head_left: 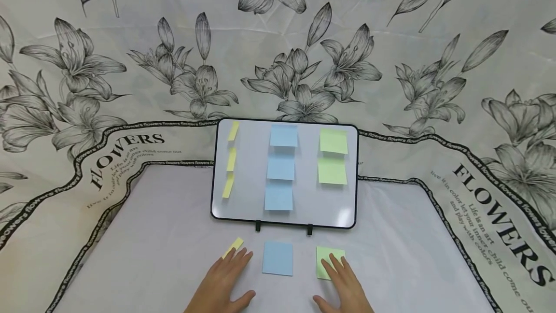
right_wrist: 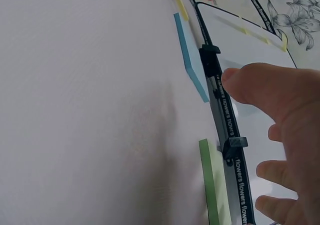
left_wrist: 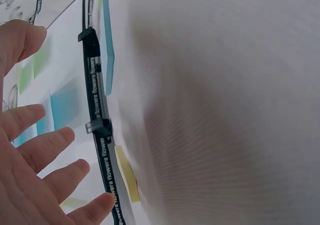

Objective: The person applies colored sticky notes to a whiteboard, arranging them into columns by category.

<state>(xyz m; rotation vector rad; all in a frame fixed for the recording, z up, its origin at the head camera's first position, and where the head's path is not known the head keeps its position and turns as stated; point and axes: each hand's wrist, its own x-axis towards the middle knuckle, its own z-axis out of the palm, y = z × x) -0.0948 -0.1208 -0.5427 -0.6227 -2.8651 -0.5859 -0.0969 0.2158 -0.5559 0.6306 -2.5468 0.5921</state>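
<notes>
A small whiteboard (head_left: 312, 202) leans on two black stand feet. Stuck to it are three narrow yellow sticky notes (head_left: 231, 159), three blue ones (head_left: 280, 166) and two green ones (head_left: 333, 171). In front lie a narrow yellow pad (head_left: 237, 244), a blue sticky-note pad (head_left: 277, 259) and a green pad (head_left: 322, 270). My left hand (head_left: 223, 279), fingers spread, is over the near end of the yellow pad, partly hiding it. Over the green pad my right hand (head_left: 345, 286) has its fingers extended. Both hands hold nothing; the wrist views show them raised above the cloth.
A pale tablecloth (head_left: 399, 240) with a black lettered border covers the table. Behind the board hangs a cloth (head_left: 143, 91) printed with lilies. The black stand feet (head_left: 258, 226) jut forward below the whiteboard, just behind the pads.
</notes>
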